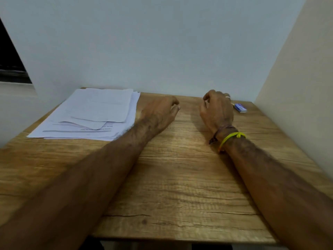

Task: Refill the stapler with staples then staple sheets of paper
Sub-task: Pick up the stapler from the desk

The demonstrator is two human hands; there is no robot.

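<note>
We rest both hands, left hand [159, 112] and right hand [217, 110], fingers loosely curled on nothing; paper stack [93, 112] and staple box [240, 107] flank them within reach.

Wooden table [180, 186] pushed into a corner. Pale wall [162, 42] at the far side, cream wall [302, 78] on the right. Dark window [10, 60] far left. Soft, dim light.

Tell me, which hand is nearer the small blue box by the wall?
Right. The right hand hovers just beside the small blue box, while the left hand sits farther across the table, next to the papers.
</note>
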